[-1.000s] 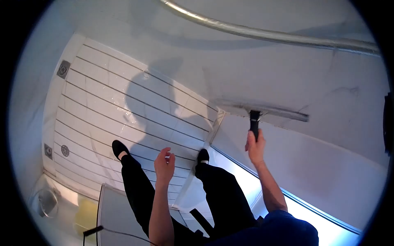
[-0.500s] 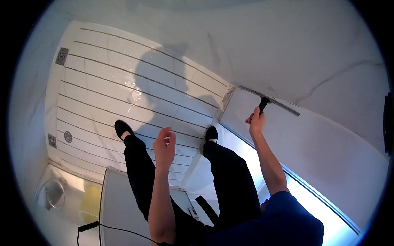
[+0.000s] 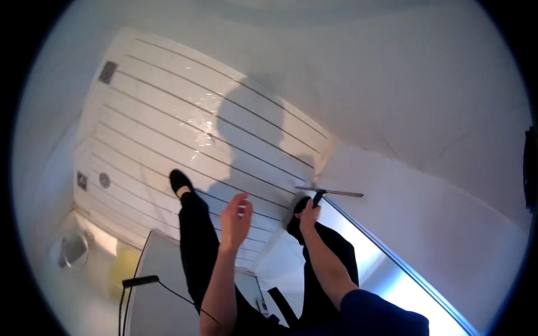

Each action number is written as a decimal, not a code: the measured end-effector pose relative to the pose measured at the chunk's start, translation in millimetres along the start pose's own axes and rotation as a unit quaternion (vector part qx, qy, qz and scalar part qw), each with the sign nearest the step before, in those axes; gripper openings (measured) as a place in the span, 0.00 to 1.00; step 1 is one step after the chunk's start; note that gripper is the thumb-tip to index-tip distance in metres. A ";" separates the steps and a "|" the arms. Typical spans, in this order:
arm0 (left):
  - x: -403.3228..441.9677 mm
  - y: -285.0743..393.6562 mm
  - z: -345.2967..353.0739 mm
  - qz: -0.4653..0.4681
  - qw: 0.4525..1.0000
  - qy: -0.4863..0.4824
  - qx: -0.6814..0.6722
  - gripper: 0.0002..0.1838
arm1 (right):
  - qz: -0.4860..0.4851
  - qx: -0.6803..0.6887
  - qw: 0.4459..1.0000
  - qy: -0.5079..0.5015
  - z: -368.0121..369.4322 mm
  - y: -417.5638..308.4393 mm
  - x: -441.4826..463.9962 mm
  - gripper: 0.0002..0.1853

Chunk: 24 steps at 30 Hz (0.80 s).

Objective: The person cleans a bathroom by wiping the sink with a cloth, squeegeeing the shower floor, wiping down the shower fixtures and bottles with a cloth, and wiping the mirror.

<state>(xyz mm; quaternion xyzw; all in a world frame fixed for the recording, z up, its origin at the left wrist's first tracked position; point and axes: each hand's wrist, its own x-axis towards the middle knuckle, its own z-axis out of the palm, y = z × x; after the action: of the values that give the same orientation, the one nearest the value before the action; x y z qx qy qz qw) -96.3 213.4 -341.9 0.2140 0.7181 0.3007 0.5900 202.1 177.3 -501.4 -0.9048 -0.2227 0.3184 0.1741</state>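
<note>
A squeegee (image 3: 342,194) with a long thin blade and a dark handle is in my right hand (image 3: 309,215), whose fingers wrap round the handle. Its blade lies roughly level in view, above the upper end of a bright metal-edged glass panel (image 3: 386,252) and close to my right shoe (image 3: 298,210). Whether the blade touches any surface, I cannot tell. My left hand (image 3: 236,217) hangs over the floor in front of my left leg, holding nothing, its fingers loosely bent and apart.
The white grooved floor (image 3: 168,134) has wet, shining patches, with a round drain (image 3: 105,180) at the left. Pale marbled walls (image 3: 392,84) rise around it. A yellow container (image 3: 120,271) and a metal bowl-like object (image 3: 74,249) stand at lower left. A black cable (image 3: 182,299) crosses near my left arm.
My right hand has drawn the squeegee down and left, away from the wall's lower edge toward my right shoe. My left hand has shifted slightly right and down in view as the camera moved.
</note>
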 end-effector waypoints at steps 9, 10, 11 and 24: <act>39.5 -9.3 -30.9 0.025 0.997 0.060 -0.043 0.13 | -0.468 -0.181 0.816 -0.287 119.6 -223.1 -27.1 0.17; 48.6 -6.1 -42.3 0.027 0.997 0.050 -0.055 0.14 | -0.523 -0.197 0.773 -0.300 148.2 -243.6 -35.2 0.16; 55.9 -4.0 -57.1 0.027 0.996 0.063 -0.061 0.14 | -0.489 -0.221 0.780 -0.322 172.6 -279.4 -72.8 0.16; 105.5 34.9 -240.8 0.059 0.989 0.124 0.051 0.16 | -0.606 -0.140 0.755 -0.208 619.5 -564.0 -311.2 0.25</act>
<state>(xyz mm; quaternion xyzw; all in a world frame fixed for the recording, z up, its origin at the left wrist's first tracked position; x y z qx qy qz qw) -355.4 265.4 -364.2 0.2465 0.7864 0.3224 0.4656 -584.9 598.6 -544.9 -0.5064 -0.7971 0.2916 0.1520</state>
